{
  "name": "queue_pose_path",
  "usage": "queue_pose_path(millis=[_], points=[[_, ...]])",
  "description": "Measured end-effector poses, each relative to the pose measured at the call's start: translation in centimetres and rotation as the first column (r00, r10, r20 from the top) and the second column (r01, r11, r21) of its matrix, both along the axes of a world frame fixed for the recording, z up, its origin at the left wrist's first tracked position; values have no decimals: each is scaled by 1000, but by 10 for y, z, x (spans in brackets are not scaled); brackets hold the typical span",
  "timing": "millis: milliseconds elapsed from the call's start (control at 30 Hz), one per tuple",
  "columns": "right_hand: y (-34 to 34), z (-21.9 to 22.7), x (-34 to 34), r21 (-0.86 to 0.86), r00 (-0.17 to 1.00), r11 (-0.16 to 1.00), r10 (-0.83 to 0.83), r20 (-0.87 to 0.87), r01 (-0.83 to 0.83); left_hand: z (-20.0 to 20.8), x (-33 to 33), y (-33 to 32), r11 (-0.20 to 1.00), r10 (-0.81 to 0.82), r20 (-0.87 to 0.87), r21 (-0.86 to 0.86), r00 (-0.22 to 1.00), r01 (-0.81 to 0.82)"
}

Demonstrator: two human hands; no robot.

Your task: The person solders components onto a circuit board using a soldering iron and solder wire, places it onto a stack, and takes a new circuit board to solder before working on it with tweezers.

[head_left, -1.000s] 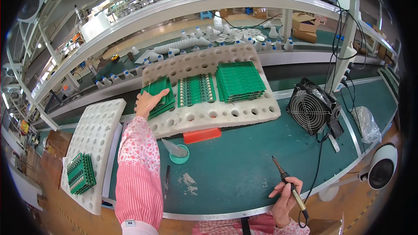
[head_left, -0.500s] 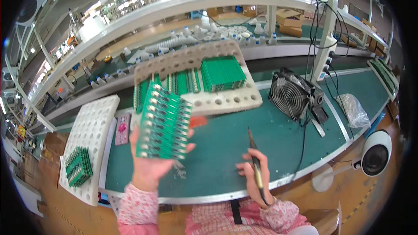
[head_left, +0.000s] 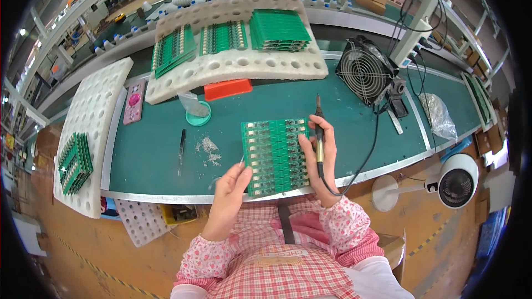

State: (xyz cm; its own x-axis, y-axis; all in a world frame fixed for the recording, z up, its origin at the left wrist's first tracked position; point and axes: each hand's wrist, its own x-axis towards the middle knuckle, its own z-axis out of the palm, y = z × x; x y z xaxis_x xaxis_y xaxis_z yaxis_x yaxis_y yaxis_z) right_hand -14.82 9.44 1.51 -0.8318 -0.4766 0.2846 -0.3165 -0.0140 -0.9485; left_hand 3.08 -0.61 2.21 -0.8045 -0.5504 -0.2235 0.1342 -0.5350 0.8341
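Note:
Over the table's near edge I hold a green circuit board panel (head_left: 277, 158) lined with rows of small parts. My left hand (head_left: 228, 191) pinches its left edge between thumb and fingers; a thin pale sliver shows by the fingertips, too small to name. At the opposite edge, my right hand (head_left: 326, 160) steadies the panel with its thumb. That same hand grips a soldering iron (head_left: 320, 147), tip pointing away from me and clear of the panel, its cord trailing right. Left of the panel lie a pile of tiny pale parts (head_left: 209, 152) and a slim dark tool (head_left: 182, 152).
A white foam tray (head_left: 238, 67) at the back bears green boards (head_left: 280, 29). In front of it sit a red box (head_left: 228, 88) and a round green dish (head_left: 199, 115). A metal fan (head_left: 363, 72) stands right. More boards (head_left: 75, 163) rest on the left foam sheet (head_left: 105, 105).
The panel has come down and right from its raised place at the left. My right hand has moved up to its right edge, still with the soldering iron. The view has tilted downward.

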Motion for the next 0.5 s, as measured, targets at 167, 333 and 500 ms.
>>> queue_pose_path(millis=[167, 333, 500], points=[[-8, -6, -27, 193, 987, 980, 79, -143, -50, -1, 18, -12, 644, 369, 162, -755, 915, -126], [-14, 2, -21, 407, 733, 890, 135, -666, 206, 2, 16, -18, 313, 366, 207, -945, 907, 90], [2, 8, 1, 387, 786, 907, 359, -504, -166, 8, -3, -19, -16, 290, 261, -961, 921, 277]])
